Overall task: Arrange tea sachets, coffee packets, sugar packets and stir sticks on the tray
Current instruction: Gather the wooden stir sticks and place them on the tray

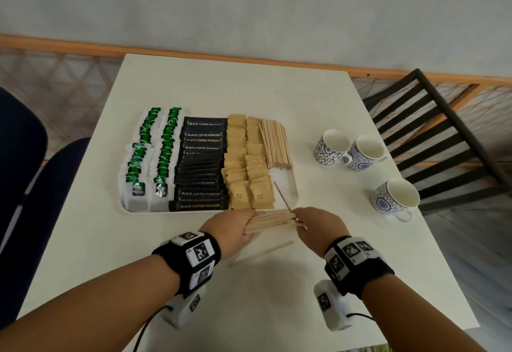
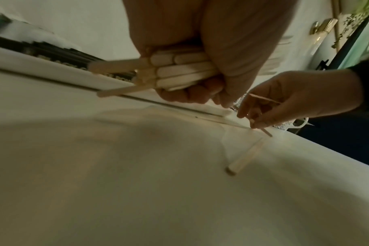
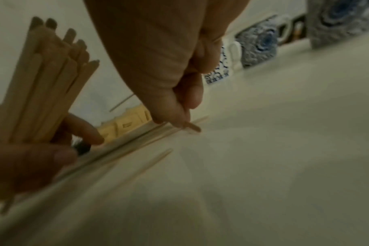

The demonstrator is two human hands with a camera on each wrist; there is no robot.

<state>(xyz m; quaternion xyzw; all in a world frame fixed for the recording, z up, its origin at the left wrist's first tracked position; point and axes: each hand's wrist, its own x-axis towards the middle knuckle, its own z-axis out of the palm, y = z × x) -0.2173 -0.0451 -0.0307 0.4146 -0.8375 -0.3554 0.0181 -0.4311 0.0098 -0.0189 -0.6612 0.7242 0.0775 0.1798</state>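
Near the tray (image 1: 294,194), your left hand (image 1: 232,231) is clamping a bundle (image 1: 270,221) while your right fingers (image 3: 180,114) are pinching one stick (image 1: 282,196) to add.

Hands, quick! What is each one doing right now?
Left hand: closed around a bundle of stir sticks.
Right hand: closed, pinching a single stick.
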